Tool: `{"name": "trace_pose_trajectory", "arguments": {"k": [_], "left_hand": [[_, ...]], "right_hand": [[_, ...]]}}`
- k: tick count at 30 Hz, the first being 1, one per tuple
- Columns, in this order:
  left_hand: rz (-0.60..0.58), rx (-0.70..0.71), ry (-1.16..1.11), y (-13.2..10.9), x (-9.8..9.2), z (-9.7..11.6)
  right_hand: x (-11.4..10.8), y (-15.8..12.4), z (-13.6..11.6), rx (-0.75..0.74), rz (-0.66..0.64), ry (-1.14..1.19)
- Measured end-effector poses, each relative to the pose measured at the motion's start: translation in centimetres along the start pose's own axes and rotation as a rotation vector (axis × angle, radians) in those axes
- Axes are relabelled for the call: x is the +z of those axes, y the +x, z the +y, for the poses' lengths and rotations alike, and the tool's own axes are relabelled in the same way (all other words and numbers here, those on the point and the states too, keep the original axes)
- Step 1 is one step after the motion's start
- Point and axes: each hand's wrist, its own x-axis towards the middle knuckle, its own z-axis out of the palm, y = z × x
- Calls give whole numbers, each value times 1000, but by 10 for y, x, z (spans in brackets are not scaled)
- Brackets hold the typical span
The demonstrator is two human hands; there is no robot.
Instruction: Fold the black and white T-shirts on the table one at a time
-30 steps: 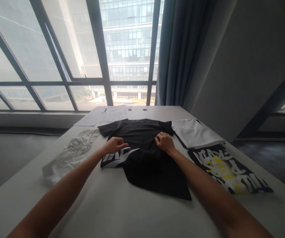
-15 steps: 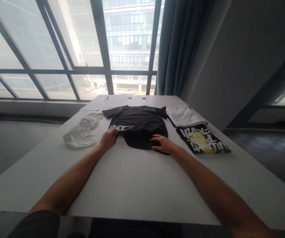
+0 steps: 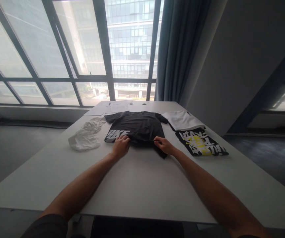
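A dark T-shirt (image 3: 139, 124) lies spread on the white table, its neck toward the window and its hem toward me. White block lettering shows at its lower left corner. My left hand (image 3: 122, 146) is closed on the hem just right of the lettering. With thumb and fingers pinched, my right hand (image 3: 163, 144) grips the hem farther right. Between the hands the hem is slightly raised, with dark shadow under it. Below my right hand a dark corner of the cloth hangs out toward me.
A crumpled white garment (image 3: 84, 137) lies on the left of the table (image 3: 142, 185). To the right are a folded white garment (image 3: 183, 119) and a folded black garment (image 3: 201, 143) with white and yellow print. Papers (image 3: 115, 106) lie at the far end, near the window.
My left hand has moved right along the hem, and the lettered corner now lies flatter and shows more. My right hand has gone from spread fingers to pinching the hem.
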Motion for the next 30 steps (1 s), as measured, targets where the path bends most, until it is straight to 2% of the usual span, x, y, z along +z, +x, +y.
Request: {"name": "trace_pose_trajectory", "arguments": {"k": [4,6,9,14,16,20,22,23,26,27,28,29,30], "left_hand": [[99,-12,-104,-3,-19,-8],[73,54,-137,-7,-32,-8],[-125,184,-184,-12,-49,-2],[-497,188,-300,-12,-67,4],[-569,180,-305,-12,-72,0],[-637,88,-120,-14,-78,-18],[-571,17,-37,-14,-82,-27],[-481,-7,-23,-13,-85,-30],[-94,8,-127,-11,-97,-32],[1,29,-192,-11,-101,-31],[44,44,-256,-11,-105,-30],[22,49,-316,-11,-108,-31],[-62,47,-372,-12,-110,-32]], "right_hand": [[-10,-2,2,41,-66,-106],[-18,-4,2,45,-102,-132],[-29,-6,2,81,-189,-116],[-46,-10,0,176,-405,7],[-49,-11,0,199,-447,19],[-48,-10,4,210,-383,-7],[-46,-10,6,213,-356,-15],[-45,-10,6,212,-351,-16],[-44,-10,5,198,-347,4],[-44,-10,4,193,-351,21],[-45,-11,2,189,-356,41],[-45,-11,1,186,-367,63],[-46,-12,0,183,-381,83]]}}
